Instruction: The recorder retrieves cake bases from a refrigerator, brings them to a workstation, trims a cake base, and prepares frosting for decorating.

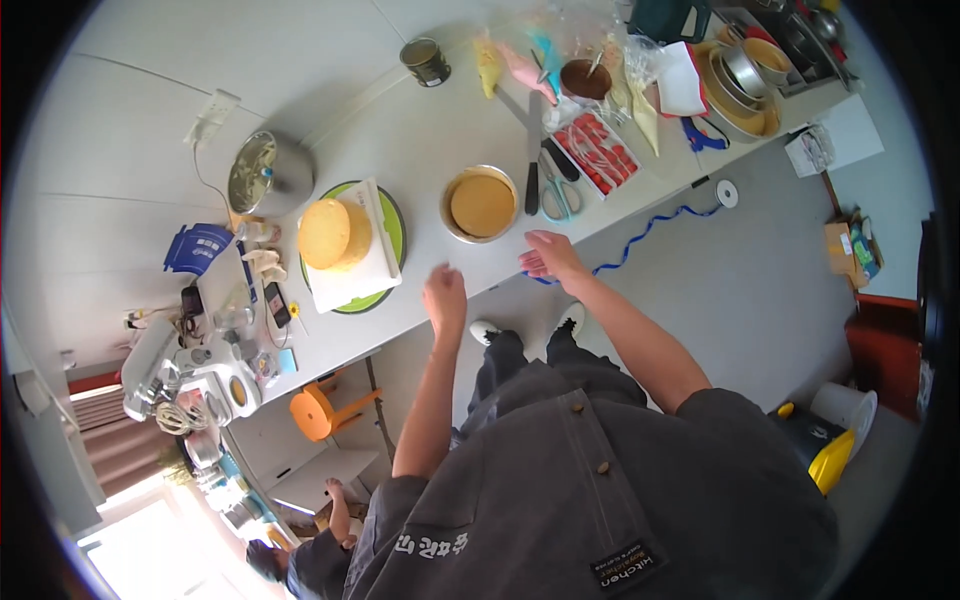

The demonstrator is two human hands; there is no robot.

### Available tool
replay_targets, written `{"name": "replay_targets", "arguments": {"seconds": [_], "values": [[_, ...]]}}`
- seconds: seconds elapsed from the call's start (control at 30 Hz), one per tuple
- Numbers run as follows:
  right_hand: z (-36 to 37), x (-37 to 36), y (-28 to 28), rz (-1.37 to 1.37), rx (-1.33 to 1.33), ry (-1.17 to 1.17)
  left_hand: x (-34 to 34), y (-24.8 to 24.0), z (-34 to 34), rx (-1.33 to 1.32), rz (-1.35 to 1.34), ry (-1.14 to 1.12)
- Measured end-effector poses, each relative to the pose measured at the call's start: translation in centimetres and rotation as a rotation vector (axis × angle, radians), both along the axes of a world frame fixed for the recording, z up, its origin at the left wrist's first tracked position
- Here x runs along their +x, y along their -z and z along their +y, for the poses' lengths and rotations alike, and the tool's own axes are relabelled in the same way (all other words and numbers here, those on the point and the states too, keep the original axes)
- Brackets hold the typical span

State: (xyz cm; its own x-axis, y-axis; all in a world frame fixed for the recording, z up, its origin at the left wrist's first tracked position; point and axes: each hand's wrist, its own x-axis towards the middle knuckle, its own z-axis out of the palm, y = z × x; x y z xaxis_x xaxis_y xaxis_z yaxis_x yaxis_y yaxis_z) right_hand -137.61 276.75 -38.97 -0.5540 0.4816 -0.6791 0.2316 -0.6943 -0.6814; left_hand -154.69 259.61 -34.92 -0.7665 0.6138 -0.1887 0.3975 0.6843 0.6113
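Observation:
Just off the counter's front edge, my left hand (445,297) has its fingers curled closed, and nothing shows in it. To its right, my right hand (549,256) is open with fingers stretched out, holding nothing. Both are nearest to a round metal cake pan (447,222) with a golden sponge cake (483,206) inside, and neither touches it. On the left, more sponge cake (327,234) lies in round layers, the top one off-centre, on a white sheet (378,262). This sits on a green turntable (397,232).
A metal pot (270,174) stands back left. At right lie a long spatula (534,150), scissors (560,198), a strawberry box (597,152), piping bags (525,72) and stacked pans (742,85). Blue ribbon (640,238) trails off the edge. Another person (325,560) is lower left, near an orange stool (314,411).

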Motion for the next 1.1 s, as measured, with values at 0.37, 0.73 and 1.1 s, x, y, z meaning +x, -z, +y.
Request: {"name": "replay_targets", "arguments": {"seconds": [0.37,0.73,1.1], "values": [[1.8,-6.4,3.7,-0.152,0.212,0.159,-0.8,5.5,-7.2,-0.227,0.12,0.202],[-10.6,15.4,0.2,-0.416,-0.136,0.168,-2.9,13.9,1.3,0.234,0.38,0.455],[-13.5,23.1,1.4,-0.688,-0.167,0.772,5.7,9.2,3.0,0.437,0.02,0.965]]}}
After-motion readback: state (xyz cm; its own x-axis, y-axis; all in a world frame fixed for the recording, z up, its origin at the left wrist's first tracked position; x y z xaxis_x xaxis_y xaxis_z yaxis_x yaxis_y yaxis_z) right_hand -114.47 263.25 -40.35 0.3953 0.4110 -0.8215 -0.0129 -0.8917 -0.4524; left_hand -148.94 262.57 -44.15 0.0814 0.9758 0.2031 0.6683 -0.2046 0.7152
